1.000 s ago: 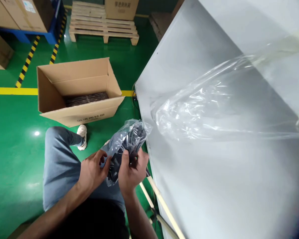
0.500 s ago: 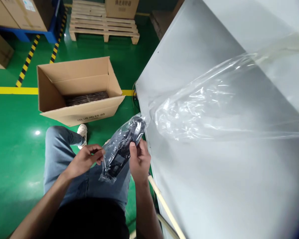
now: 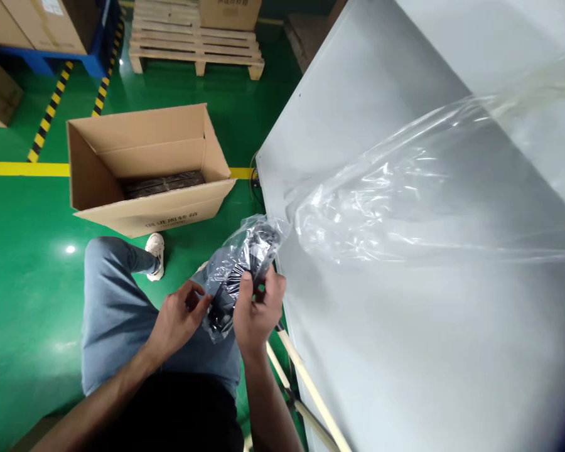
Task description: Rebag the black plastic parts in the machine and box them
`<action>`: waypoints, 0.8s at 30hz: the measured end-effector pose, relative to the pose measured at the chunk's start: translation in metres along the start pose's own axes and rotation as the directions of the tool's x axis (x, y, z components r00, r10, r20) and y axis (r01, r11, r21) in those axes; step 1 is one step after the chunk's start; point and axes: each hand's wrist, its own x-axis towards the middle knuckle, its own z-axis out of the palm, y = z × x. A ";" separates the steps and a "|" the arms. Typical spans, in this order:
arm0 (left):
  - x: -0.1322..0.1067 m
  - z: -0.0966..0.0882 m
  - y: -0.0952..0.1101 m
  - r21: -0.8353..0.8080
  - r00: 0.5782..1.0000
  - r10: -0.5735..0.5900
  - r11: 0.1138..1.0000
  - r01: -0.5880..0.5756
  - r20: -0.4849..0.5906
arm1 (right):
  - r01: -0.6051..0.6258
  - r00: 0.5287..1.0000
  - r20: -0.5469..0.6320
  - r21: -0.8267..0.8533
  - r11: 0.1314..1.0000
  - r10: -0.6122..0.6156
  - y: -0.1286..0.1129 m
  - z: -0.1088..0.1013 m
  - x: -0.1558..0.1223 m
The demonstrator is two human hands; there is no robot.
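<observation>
A black item sealed in a small clear plastic bag (image 3: 238,263) is held above my lap, just off the edge of the grey table (image 3: 405,351). My right hand (image 3: 257,311) is closed round the bag's right side, thumb pressed on the front. My left hand (image 3: 181,317) pinches the bag's lower left edge with curled fingers. The bag's upper end nearly touches a large, crumpled clear plastic sheet (image 3: 405,188) lying across the table.
An open cardboard box (image 3: 145,166) with dark packed items at its bottom stands on the green floor ahead of my knee. A wooden pallet (image 3: 195,41) and more cartons are farther back. A yellow floor line (image 3: 23,168) runs at left.
My left hand, which had drawn back from the bag half a second ago, has come back onto its lower edge. The bag has been pulled slightly lower and is more crumpled.
</observation>
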 end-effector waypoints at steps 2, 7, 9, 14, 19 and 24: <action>0.001 0.001 0.000 0.004 1.000 0.001 1.000 -0.001 -0.012 | 0.012 1.000 -0.008 -0.014 1.000 -0.012 0.001 0.000 -0.001; 0.000 -0.001 0.002 0.061 0.999 -0.007 0.998 0.009 -0.044 | 0.078 0.997 -0.018 -0.032 0.996 -0.079 0.002 0.000 -0.002; 0.000 0.000 0.003 0.100 1.000 -0.002 0.995 0.004 -0.016 | 0.089 0.996 -0.025 -0.042 0.995 -0.090 0.003 0.001 -0.003; 0.002 0.001 0.001 0.151 0.999 0.007 0.988 -0.014 0.047 | 0.116 0.992 -0.044 -0.037 0.993 -0.117 0.006 0.003 -0.005; 0.009 -0.016 -0.001 0.118 0.984 -0.022 0.993 0.001 0.177 | 0.012 1.000 0.025 0.018 1.000 -0.013 0.015 -0.003 0.006; 0.023 -0.056 -0.008 -0.042 0.976 0.014 0.999 -0.005 0.216 | -0.106 0.992 0.086 0.101 0.989 0.097 0.032 -0.022 0.029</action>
